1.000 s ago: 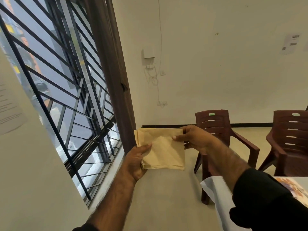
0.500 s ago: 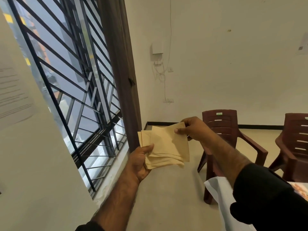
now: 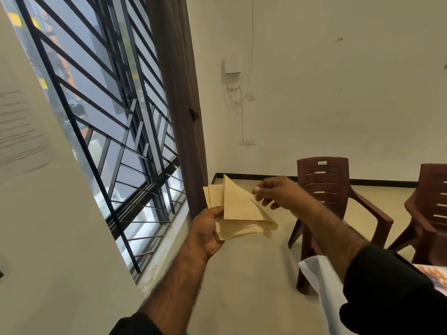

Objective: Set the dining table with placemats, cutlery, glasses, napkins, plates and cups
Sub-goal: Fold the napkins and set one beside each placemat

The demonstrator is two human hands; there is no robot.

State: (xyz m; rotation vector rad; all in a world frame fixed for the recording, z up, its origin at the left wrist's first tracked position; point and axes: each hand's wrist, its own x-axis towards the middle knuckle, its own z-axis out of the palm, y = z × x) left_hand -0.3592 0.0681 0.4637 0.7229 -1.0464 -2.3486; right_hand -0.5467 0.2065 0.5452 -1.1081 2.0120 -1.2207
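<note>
A: Holding the tan paper napkins (image 3: 242, 213) up in front of the barred window (image 3: 101, 122), the left hand (image 3: 205, 230) grips the little stack at its left edge, thumb on top and fingers curled underneath.

B: And the right hand (image 3: 278, 193)?

A: It sits just right of the stack, fingers bent, near the top napkin, which is folded over into a triangle. Whether the fingertips pinch that fold or only touch it, I cannot tell.

B: Where is the table?

A: Only its corner shows at lower right, under a white tablecloth (image 3: 321, 286) with a patterned placemat (image 3: 435, 278) on it. Two maroon plastic chairs (image 3: 324, 187) stand beyond, against the cream wall (image 3: 338, 93).
</note>
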